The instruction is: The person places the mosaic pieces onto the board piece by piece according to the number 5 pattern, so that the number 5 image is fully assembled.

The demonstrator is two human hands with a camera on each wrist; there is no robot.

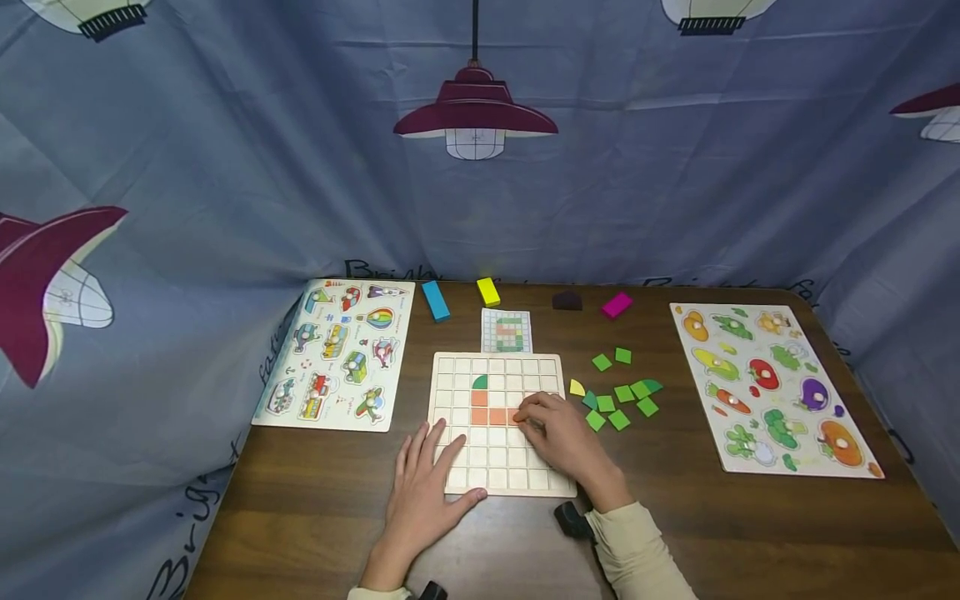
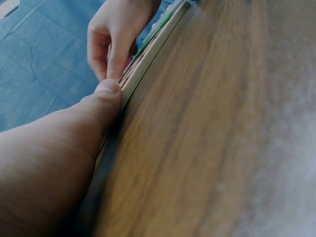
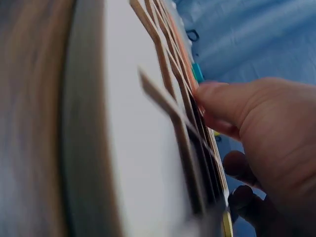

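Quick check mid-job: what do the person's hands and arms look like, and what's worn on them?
The left hand and right hand are bare, with no gloves visible. The right sleeve is cream; only an edge of the left sleeve, also cream, shows. A small black device sits by the right wrist, with a dark cable; another black device shows near the left.

Left hand (image 1: 423, 496): is lying palm down; fingers are spreading, thumb is pointing rightward.
Right hand (image 1: 562, 433): thumb and bent fingers are pinching.
Right forearm (image 1: 641, 550): is slanting in, sleeved, from lower right.
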